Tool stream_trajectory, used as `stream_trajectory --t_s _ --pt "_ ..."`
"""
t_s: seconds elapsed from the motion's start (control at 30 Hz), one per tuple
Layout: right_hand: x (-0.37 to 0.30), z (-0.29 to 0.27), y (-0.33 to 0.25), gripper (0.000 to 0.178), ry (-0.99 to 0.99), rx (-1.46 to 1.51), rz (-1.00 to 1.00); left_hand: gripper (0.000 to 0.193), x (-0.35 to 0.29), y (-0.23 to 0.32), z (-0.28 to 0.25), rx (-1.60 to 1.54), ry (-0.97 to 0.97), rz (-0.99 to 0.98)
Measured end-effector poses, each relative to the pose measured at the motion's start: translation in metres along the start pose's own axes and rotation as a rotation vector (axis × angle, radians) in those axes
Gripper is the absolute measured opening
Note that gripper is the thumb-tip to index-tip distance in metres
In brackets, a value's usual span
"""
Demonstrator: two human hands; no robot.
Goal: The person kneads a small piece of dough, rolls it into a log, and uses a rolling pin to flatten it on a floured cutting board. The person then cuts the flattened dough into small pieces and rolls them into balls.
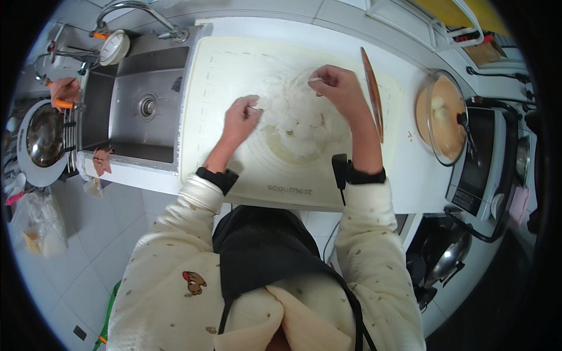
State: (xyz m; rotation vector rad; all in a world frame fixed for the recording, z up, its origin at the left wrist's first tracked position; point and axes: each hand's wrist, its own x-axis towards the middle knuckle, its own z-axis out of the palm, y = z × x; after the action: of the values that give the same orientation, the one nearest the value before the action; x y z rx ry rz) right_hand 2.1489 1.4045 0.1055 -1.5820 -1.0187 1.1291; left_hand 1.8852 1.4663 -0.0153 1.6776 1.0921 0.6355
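Note:
Several small white dough pieces (304, 133), dusted with flour, lie in a cluster on a cream kneading mat (222, 167). Just left of them is my left hand (240, 120), its fingers curled in and floury at the tips; whatever they may hold is hidden. My right hand (339, 88) hangs over the far side of the flour, thumb and fingertips pinched together. A bit of white shows at that pinch, too small to tell whether it is dough or flour. A slim brown rolling pin (372, 93) with tapered ends lies right of my right hand.
A steel sink (129, 111) with a curved tap (137, 9) adjoins the mat on the left. On the right stand a tan bowl (422, 120) under a glass lid (453, 93), dough inside, and a microwave oven (477, 164). A white rack (433, 26) stands behind.

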Motion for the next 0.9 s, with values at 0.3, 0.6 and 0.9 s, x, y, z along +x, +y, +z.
stream_trajectory --t_s 0.3,0.6,0.9 --pt "-0.098 0.014 -0.019 0.019 0.29 -0.041 -0.123 0.028 -0.023 -0.012 0.001 -0.131 -0.03 -0.104" --pt "-0.076 0.075 -0.028 0.017 0.362 -0.187 -0.346 0.024 -0.034 -0.001 -0.004 -0.344 -0.062 -0.237" --pt "-0.044 0.096 0.047 0.023 0.21 -0.38 -0.322 0.024 -0.055 0.006 -0.001 -0.435 -0.027 -0.328"
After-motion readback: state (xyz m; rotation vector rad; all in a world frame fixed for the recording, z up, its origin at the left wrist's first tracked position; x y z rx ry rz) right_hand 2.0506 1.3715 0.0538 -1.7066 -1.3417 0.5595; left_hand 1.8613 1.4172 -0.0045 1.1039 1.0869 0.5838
